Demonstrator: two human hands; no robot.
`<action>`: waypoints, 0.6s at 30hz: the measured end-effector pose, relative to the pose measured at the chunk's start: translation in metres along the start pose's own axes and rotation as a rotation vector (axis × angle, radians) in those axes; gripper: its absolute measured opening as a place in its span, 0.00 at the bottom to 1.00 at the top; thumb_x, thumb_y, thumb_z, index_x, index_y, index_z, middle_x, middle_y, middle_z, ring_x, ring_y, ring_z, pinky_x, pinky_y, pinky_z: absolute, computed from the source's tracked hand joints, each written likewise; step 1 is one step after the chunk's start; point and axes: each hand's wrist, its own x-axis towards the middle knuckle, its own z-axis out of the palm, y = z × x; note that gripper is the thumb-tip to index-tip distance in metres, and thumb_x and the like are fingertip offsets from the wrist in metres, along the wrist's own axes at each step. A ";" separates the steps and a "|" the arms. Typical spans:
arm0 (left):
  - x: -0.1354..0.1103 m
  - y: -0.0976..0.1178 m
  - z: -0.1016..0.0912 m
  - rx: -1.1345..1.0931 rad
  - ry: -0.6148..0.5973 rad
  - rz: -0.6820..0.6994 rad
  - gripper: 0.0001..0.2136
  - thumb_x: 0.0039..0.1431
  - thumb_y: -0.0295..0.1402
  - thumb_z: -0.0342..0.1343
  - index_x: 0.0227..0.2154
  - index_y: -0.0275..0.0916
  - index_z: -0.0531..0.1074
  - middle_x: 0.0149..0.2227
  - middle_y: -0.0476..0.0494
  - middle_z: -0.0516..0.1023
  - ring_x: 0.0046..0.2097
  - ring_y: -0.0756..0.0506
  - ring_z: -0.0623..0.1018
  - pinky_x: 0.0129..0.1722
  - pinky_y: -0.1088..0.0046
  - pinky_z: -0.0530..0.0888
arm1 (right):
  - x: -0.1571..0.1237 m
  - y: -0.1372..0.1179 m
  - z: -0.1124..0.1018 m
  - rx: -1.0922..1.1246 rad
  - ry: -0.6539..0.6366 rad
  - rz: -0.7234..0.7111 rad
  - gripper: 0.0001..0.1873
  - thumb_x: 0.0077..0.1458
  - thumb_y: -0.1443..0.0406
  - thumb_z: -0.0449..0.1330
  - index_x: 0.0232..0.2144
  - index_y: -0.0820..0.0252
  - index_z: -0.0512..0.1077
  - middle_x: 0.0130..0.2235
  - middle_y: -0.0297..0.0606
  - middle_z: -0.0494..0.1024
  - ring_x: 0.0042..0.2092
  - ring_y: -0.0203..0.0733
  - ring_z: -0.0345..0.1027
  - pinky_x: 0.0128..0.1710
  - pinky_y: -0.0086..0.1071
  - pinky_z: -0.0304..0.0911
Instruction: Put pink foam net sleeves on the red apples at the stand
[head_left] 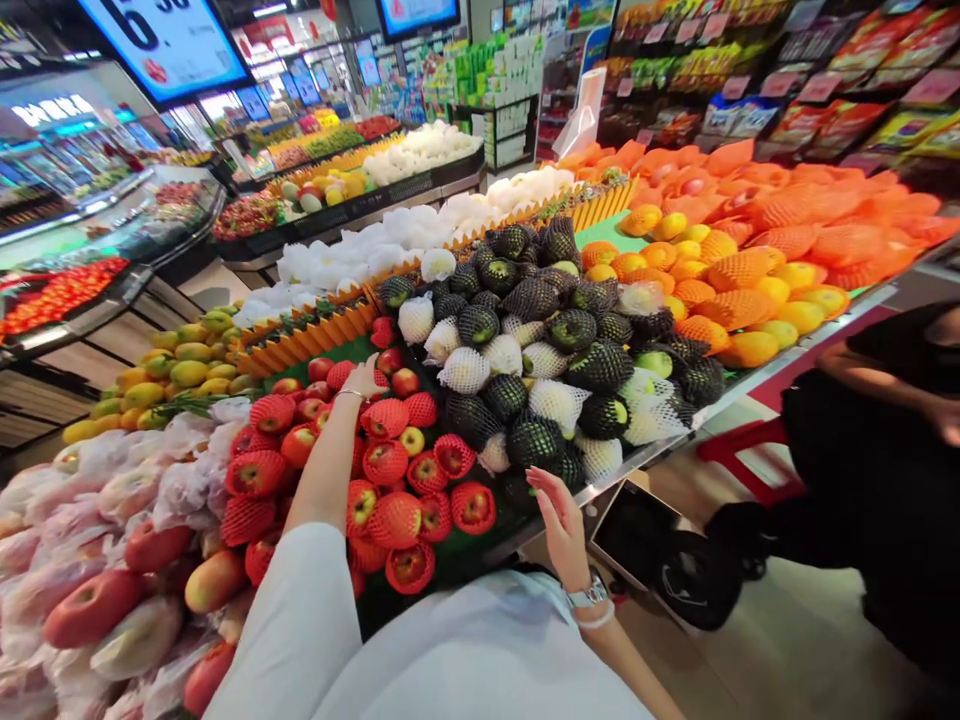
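My left hand (364,378) reaches far across a heap of red apples (386,462), many of them in red foam nets. Its fingers look stretched out at the back of the heap, against the apples there, and I see no fruit gripped in them. My right hand (559,525) hovers at the stand's front edge with its fingers extended and nothing in them. Just beyond it lies a pile of dark green fruit (534,440) in black foam nets, mixed with pale fruit in white nets (559,402).
Bagged large apples (97,610) lie at left, with yellow-green mangoes (191,372) behind. Orange-netted fruit (795,220) fills the right side. A metal edge (600,488) bounds the stand. A person in black (862,450) is at right, near a red stool (750,455) and a floor box (634,525).
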 end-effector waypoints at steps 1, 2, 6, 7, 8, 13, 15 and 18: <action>-0.001 0.000 0.004 -0.005 -0.023 0.002 0.47 0.44 0.33 0.65 0.64 0.26 0.46 0.52 0.21 0.66 0.54 0.28 0.69 0.53 0.53 0.64 | -0.002 -0.001 0.001 -0.003 -0.004 0.003 0.15 0.61 0.58 0.53 0.47 0.56 0.70 0.49 0.44 0.73 0.51 0.46 0.67 0.55 0.45 0.60; -0.002 0.000 0.007 -0.014 -0.041 0.006 0.49 0.43 0.35 0.66 0.64 0.26 0.45 0.53 0.20 0.66 0.55 0.26 0.68 0.54 0.51 0.63 | -0.005 -0.002 0.004 -0.005 -0.013 0.002 0.15 0.61 0.58 0.54 0.47 0.56 0.71 0.49 0.43 0.73 0.50 0.46 0.67 0.54 0.44 0.61; -0.015 0.006 0.002 -0.097 -0.019 0.017 0.48 0.51 0.38 0.62 0.66 0.25 0.39 0.62 0.18 0.54 0.64 0.29 0.57 0.60 0.53 0.56 | -0.014 -0.003 0.017 -0.030 -0.114 -0.035 0.13 0.62 0.60 0.52 0.46 0.55 0.71 0.49 0.42 0.73 0.50 0.46 0.67 0.53 0.43 0.61; -0.025 0.007 -0.005 -0.137 0.009 0.033 0.46 0.52 0.36 0.60 0.66 0.23 0.39 0.64 0.18 0.51 0.66 0.31 0.53 0.61 0.55 0.54 | -0.017 -0.003 0.022 -0.046 -0.149 -0.053 0.13 0.62 0.60 0.52 0.46 0.55 0.71 0.49 0.42 0.73 0.50 0.45 0.67 0.53 0.42 0.60; -0.040 0.006 -0.015 -0.190 0.051 0.067 0.44 0.53 0.34 0.60 0.65 0.22 0.41 0.65 0.19 0.49 0.67 0.32 0.51 0.62 0.55 0.53 | -0.019 -0.002 0.026 -0.066 -0.184 -0.073 0.13 0.62 0.61 0.52 0.46 0.55 0.71 0.48 0.42 0.73 0.50 0.45 0.67 0.53 0.42 0.60; -0.204 -0.022 -0.071 -0.368 0.285 0.341 0.29 0.56 0.36 0.58 0.59 0.33 0.62 0.61 0.36 0.63 0.63 0.37 0.61 0.63 0.56 0.53 | -0.034 0.000 0.059 -0.110 -0.378 -0.150 0.12 0.63 0.63 0.51 0.44 0.54 0.72 0.45 0.40 0.74 0.48 0.45 0.67 0.50 0.41 0.61; -0.296 -0.045 -0.072 -0.376 0.382 0.253 0.24 0.60 0.38 0.54 0.58 0.37 0.63 0.57 0.40 0.67 0.61 0.40 0.65 0.61 0.59 0.58 | -0.042 0.000 0.076 -0.101 -0.500 -0.168 0.12 0.62 0.63 0.51 0.43 0.54 0.73 0.43 0.40 0.76 0.46 0.46 0.68 0.48 0.41 0.62; -0.430 -0.085 -0.026 -0.348 0.799 -0.263 0.18 0.63 0.37 0.48 0.53 0.37 0.66 0.51 0.40 0.71 0.55 0.42 0.70 0.59 0.60 0.62 | -0.055 0.002 0.102 -0.039 -0.692 -0.206 0.16 0.63 0.62 0.48 0.41 0.53 0.75 0.41 0.40 0.78 0.45 0.47 0.69 0.47 0.42 0.62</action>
